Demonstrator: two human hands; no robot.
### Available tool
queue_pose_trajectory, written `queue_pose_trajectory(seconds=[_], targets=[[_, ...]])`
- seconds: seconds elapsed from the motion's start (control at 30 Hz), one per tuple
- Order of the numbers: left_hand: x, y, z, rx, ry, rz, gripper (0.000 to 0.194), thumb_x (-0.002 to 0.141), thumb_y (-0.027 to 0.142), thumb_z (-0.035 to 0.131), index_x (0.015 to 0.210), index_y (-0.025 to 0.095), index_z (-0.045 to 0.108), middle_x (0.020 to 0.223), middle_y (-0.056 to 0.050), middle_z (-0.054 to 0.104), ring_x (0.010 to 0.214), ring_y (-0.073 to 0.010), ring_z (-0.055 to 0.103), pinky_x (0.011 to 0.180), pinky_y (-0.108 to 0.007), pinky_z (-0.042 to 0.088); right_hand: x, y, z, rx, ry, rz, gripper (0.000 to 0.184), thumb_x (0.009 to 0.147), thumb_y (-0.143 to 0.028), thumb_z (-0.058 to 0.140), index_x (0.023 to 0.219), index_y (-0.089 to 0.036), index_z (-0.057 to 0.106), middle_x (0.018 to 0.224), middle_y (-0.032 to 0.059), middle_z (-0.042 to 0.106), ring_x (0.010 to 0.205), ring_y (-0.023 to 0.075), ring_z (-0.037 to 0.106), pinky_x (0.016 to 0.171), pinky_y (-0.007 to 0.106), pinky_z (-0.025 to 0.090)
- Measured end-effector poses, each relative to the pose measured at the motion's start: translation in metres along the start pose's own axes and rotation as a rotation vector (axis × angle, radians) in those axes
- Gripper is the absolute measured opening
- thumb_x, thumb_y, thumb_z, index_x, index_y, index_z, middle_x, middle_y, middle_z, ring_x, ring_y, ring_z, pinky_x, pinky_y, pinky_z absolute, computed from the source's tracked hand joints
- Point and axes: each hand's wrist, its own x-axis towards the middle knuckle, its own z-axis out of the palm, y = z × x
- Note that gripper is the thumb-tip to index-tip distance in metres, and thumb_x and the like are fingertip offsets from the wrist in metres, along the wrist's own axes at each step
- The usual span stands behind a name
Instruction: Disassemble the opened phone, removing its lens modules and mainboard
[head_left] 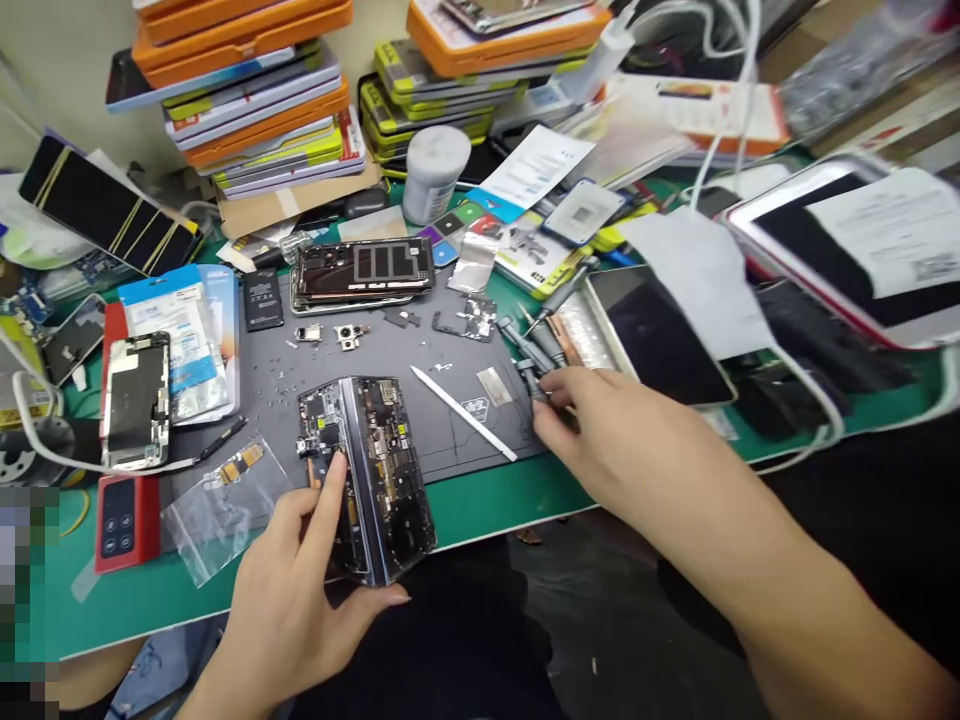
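Observation:
My left hand (300, 580) grips an opened folding phone (401, 480) at the mat's front edge, its circuit boards and hinge bared. The index finger lies on the left half and the thumb is under the lower edge. Over to the right, my right hand (600, 425) pinches the end of a grey screwdriver (529, 378) among several others lying together. A white stylus-like stick (465, 413) rests on the grey mat (390, 355) between the hands. Small camera modules (349, 337) and loose screws lie behind the phone.
Behind are stacked orange and yellow cases (255, 110), a white tub (436, 175) and a phone back (364, 265). At left lie an opened phone (137, 400), a plastic bag (225, 510) and a red device (127, 525). A tablet (847, 250) and white cables stand right.

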Motion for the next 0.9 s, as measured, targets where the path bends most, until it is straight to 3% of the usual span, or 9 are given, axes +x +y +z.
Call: queue_pose_trajectory(seconds=[0.2, 0.37, 0.47, 0.67, 0.9], targets=[[0.001, -0.001, 0.002, 0.015, 0.025, 0.005, 0.093, 0.116, 0.072, 0.043, 0.187, 0.023, 0.009, 0.110, -0.008, 0.063, 0.083, -0.0196, 0.072, 0.058, -0.024, 0.063, 0.010, -0.002, -0.004, -0.055, -0.077, 0.033, 0.024, 0.108, -0.037, 0.077, 0.117, -0.016, 0.071, 0.105, 0.0025, 0.071, 0.083, 0.0143, 0.067, 0.075, 0.031, 0.063], [0.000, -0.003, 0.003, 0.004, 0.041, 0.001, 0.091, 0.116, 0.070, 0.043, 0.187, 0.023, 0.010, 0.112, -0.009, 0.064, 0.084, -0.0208, 0.073, 0.060, -0.026, 0.066, 0.003, -0.005, -0.020, -0.002, -0.026, -0.053, 0.019, 0.103, -0.030, 0.077, 0.099, -0.018, 0.063, 0.089, -0.0023, 0.061, 0.066, 0.0099, 0.050, 0.060, 0.024, 0.046], [-0.002, -0.006, 0.005, -0.008, 0.023, 0.004, 0.091, 0.116, 0.067, 0.048, 0.187, 0.024, 0.013, 0.113, -0.010, 0.065, 0.082, -0.0208, 0.073, 0.059, -0.027, 0.066, -0.011, -0.010, -0.033, 0.064, 0.071, -0.113, 0.009, 0.101, -0.026, 0.066, 0.097, -0.021, 0.060, 0.090, 0.0002, 0.060, 0.060, 0.0111, 0.047, 0.052, 0.026, 0.036], [0.001, -0.009, 0.007, -0.007, 0.086, 0.027, 0.091, 0.115, 0.069, 0.049, 0.186, 0.022, 0.018, 0.108, -0.009, 0.062, 0.076, -0.0201, 0.069, 0.051, -0.025, 0.061, -0.031, -0.017, -0.049, 0.130, 0.207, -0.183, 0.005, 0.108, -0.024, 0.057, 0.105, -0.024, 0.061, 0.092, 0.0010, 0.061, 0.066, 0.0144, 0.059, 0.056, 0.027, 0.045], [0.000, -0.006, 0.004, -0.011, 0.031, -0.014, 0.094, 0.113, 0.071, 0.051, 0.187, 0.023, 0.016, 0.112, -0.010, 0.063, 0.089, -0.0238, 0.070, 0.060, -0.027, 0.063, -0.039, -0.015, -0.055, 0.155, 0.279, -0.172, 0.004, 0.109, -0.029, 0.062, 0.113, -0.027, 0.063, 0.097, 0.0003, 0.066, 0.073, 0.0158, 0.066, 0.065, 0.029, 0.050]])
